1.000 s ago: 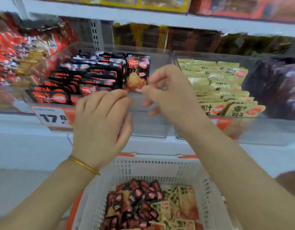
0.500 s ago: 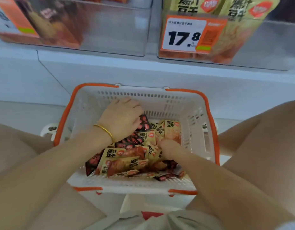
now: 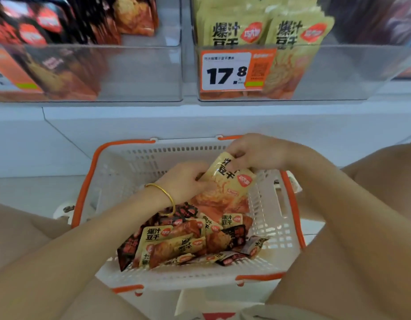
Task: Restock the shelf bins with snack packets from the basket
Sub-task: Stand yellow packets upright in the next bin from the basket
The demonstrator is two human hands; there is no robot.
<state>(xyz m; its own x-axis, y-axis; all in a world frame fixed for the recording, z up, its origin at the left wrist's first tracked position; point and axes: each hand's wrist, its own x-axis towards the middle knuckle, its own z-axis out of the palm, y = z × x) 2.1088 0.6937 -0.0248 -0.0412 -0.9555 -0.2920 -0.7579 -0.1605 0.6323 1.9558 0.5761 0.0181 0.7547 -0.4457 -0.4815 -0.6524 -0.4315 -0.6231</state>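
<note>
We are holding a yellow snack packet (image 3: 232, 181) with both hands over the far right part of the basket (image 3: 130, 162). Our left hand (image 3: 183, 181) is gripping the packet's left edge with curled fingers, and our right hand (image 3: 255, 151) is pinching its far top corner. The packet is tilting, with its top pointing toward the far side, and it is hanging clear above the pile of packets (image 3: 188, 241) lying in the near half of the basket, where yellow ones are mixing with dark red-and-black ones. A gold bangle (image 3: 167, 197) is sitting on our left wrist. The basket, white with an orange rim, is standing just on the near side of the white shelf front (image 3: 199, 121). Beyond it, two clear bins are standing side by side on the shelf. The right bin (image 3: 338, 72) is holding upright yellow packets (image 3: 236, 31) of the same kind behind a price tag (image 3: 225, 70) reading 17.8. The left bin (image 3: 142, 72) is holding dark and orange packets (image 3: 38, 26), which are crowding toward its left side.
</note>
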